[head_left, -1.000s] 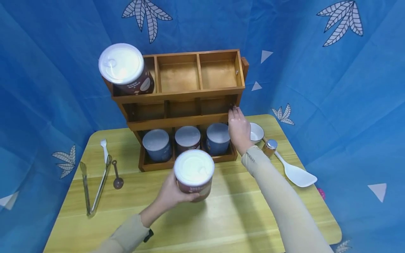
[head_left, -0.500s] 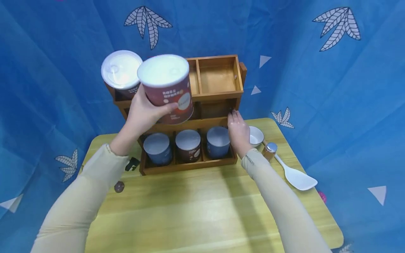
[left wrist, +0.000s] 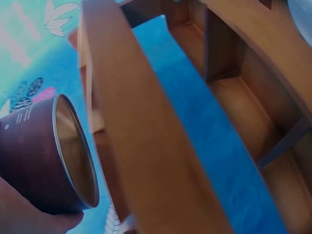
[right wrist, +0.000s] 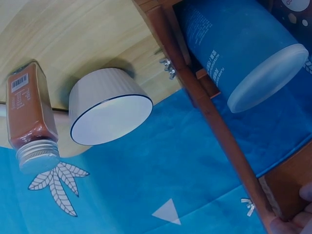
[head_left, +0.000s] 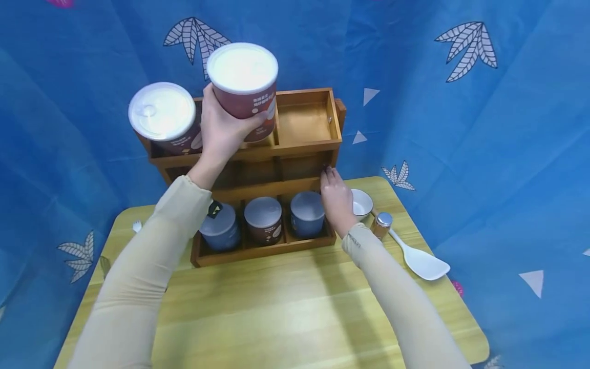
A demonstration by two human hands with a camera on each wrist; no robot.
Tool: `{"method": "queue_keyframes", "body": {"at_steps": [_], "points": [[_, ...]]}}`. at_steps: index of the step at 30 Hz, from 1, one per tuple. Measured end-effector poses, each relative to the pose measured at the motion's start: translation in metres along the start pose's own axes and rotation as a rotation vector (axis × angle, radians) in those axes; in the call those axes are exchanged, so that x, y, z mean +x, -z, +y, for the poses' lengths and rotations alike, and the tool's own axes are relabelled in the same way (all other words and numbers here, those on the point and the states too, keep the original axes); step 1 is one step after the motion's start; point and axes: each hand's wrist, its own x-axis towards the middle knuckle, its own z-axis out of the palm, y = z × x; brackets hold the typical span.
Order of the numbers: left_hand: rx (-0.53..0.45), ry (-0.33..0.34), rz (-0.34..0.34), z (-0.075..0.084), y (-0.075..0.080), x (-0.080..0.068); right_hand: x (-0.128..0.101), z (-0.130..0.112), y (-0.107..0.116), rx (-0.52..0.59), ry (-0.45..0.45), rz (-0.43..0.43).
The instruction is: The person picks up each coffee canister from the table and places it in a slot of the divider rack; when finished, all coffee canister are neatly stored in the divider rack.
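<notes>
Nearest the camera lies the yellow wooden worktop [head_left: 276, 318], with both beige sleeves reaching forward over it. At its right side a white rice paddle [head_left: 417, 259] lies flat, with a small spice jar [head_left: 381, 225] of brown powder standing just beside its handle and a white bowl [head_left: 361, 203] just behind that. The right hand [head_left: 336, 200] rests against the right end of the wooden rack [head_left: 295, 154], fingers fairly straight and pointing up toward the middle tier's edge; its grip is released, clasping nothing.

The rack's bottom tier holds three lidded canisters side by side: a blue canister [head_left: 220, 229] on the left, partly hidden by the left sleeve, a brown canister [head_left: 263, 218] in the middle and another blue canister [head_left: 307, 211] on the right, next to the right hand. At the worktop's left edge the tip of a white fork [head_left: 137, 226] shows past the sleeve.

Higher and farther back, the left hand [head_left: 221, 133] has its grip clenched round a dark red canister [head_left: 243, 82] with a white lid, fingers and thumb wrapped about its lower body. The canister is upright, held in the air above the middle compartment of the top tier; whether its base touches the wood cannot be told. A matching white-lidded canister [head_left: 162, 115] sits tilted in the top tier's left compartment, just beside the hand. The right compartment shows bare wood. Behind everything hangs a blue backdrop [head_left: 461, 128] printed with leaves.
</notes>
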Motion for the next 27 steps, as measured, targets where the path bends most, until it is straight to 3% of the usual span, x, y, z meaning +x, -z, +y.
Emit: {"method": "queue_keyframes", "body": {"at_steps": [5, 13, 27], "points": [[0.020, 0.044, 0.026, -0.012, -0.005, 0.002, -0.002, -0.001, 0.002, -0.016, 0.008, -0.005], [0.022, 0.096, -0.020, -0.021, -0.011, 0.000, -0.002, 0.002, 0.004, -0.016, -0.004, -0.009], [-0.039, 0.044, -0.064, -0.025, -0.023, -0.012, -0.004, 0.010, 0.007, -0.004, -0.025, 0.001]]}}
